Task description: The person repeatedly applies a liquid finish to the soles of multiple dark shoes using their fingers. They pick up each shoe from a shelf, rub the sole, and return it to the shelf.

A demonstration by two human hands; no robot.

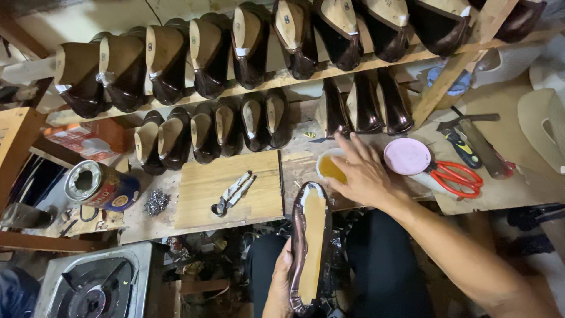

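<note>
Above the bench, two slanted wooden shelves: upper row of dark shoes (247,53) on lasts, soles outward, and a shorter lower row (206,132) beneath. Below these, a cluttered workbench (294,171) with a pale wooden board (206,188) lying flat and pincers (232,194) resting on it. At bottom left, a small gas stove (94,288). Left of the board, a tin can (100,185) on its side, and just beside it a little heap of nails (156,202).

Over the lap, close to the bench edge, one dark shoe (311,247) turned sole up, pale insole showing, glossy upper folded round the rim. Gripped near the lower end by the left hand (279,282), fingers wrapped round its side from below, holding it steady, toe end pointing at the bench.

Judging by the pose, a dipping or reaching stage at the small cup of yellow liquid (328,168), probably glue. Right hand (362,174) spread loose and flat over that cup, fingers extended, nothing clasped; covering part of the rim, though impossible to tell whether any fingertip is in the liquid. Any carry from cup to sole would call for a short, careful pass without drips, with the shoe kept level and still.

Right of the cup, near the wrist: a round pink lid (407,156), then red-handled scissors (456,176), touching or nearly touching it.
</note>
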